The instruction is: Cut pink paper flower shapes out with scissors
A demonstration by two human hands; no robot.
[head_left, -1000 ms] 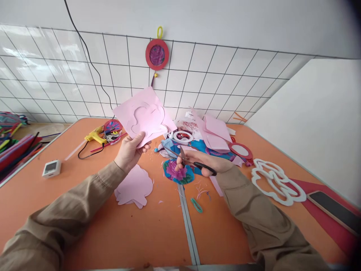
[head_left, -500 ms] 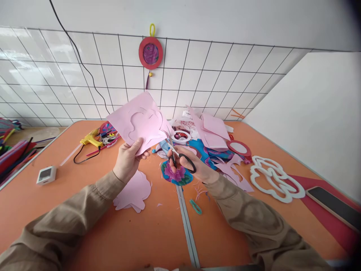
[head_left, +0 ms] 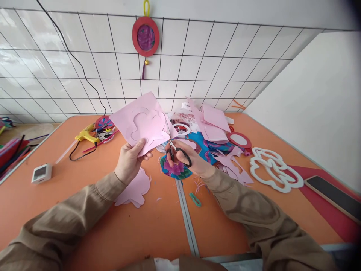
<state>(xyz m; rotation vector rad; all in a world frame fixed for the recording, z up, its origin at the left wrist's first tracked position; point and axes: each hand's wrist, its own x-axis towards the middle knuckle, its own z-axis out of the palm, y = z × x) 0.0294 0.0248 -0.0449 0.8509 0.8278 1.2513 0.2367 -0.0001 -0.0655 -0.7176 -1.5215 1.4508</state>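
My left hand (head_left: 130, 160) pinches the lower edge of a pink sheet (head_left: 126, 116), thumb on top, raised above the table. A curvy outline shows on the sheet, and a slit runs in from its right side. In my right hand (head_left: 194, 158) are scissors with black handles (head_left: 184, 156); their blades sit at the sheet's right edge, nearly together. Below the left wrist lie pink cut-out shapes (head_left: 135, 188), stacked. A piece of blue floral fabric (head_left: 175, 169) lies under the scissors.
Folded pink sheets (head_left: 216, 122), pink scraps (head_left: 235, 165) and white cloud-shaped frames (head_left: 272, 175) lie to the right, with a phone (head_left: 335, 195) beyond. On the left are a yellow glue gun (head_left: 87, 134) and a small white box (head_left: 41, 173). A teal clip (head_left: 195, 200) lies in front.
The scissor blades have closed further on the sheet's right edge. My view has tilted slightly downward; my left hand keeps the same hold.
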